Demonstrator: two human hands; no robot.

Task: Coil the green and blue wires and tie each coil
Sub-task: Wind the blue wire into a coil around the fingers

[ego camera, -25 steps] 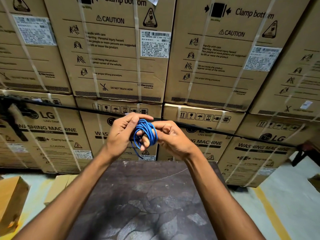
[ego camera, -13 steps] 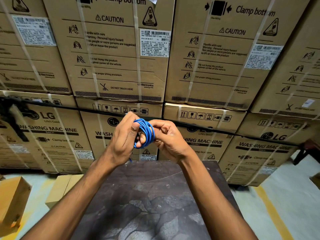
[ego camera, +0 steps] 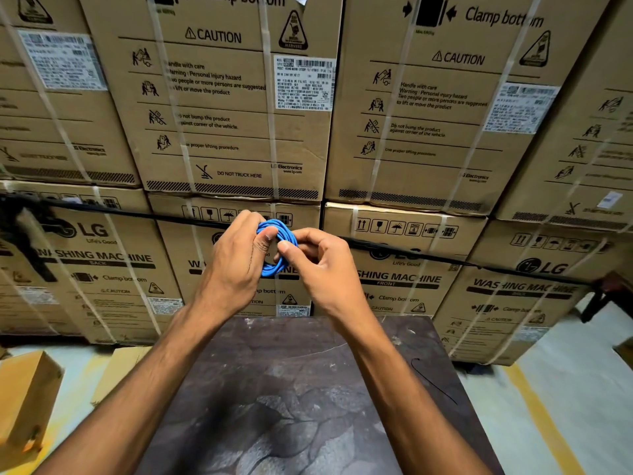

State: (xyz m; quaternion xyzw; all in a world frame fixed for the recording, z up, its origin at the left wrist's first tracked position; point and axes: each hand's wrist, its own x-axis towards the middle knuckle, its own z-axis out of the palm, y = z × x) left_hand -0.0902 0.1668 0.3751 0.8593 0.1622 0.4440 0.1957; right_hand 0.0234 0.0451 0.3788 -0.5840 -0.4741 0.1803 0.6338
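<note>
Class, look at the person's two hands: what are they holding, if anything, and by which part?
Both grip the blue wire coil: left hand on its left side, right hand on its right side, thumbs pressed on the loops.

Stacked cartons (ego camera: 236, 108): "Clamp bottom", "CAUTION", "Handle with care", "DO NOT TRUCK HERE", "LG Electronics". Lower cartons (ego camera: 404, 269): "LG", "Life's Good", "WASHING MACHINE", "FRONT", "BACK". White barcode label (ego camera: 303, 84): print too small to read.

Stacked cardboard boxes (ego camera: 236, 108) wall off the surface's (ego camera: 291, 389) far edge. A thin black wire (ego camera: 433, 380) lies near its right edge.
</note>
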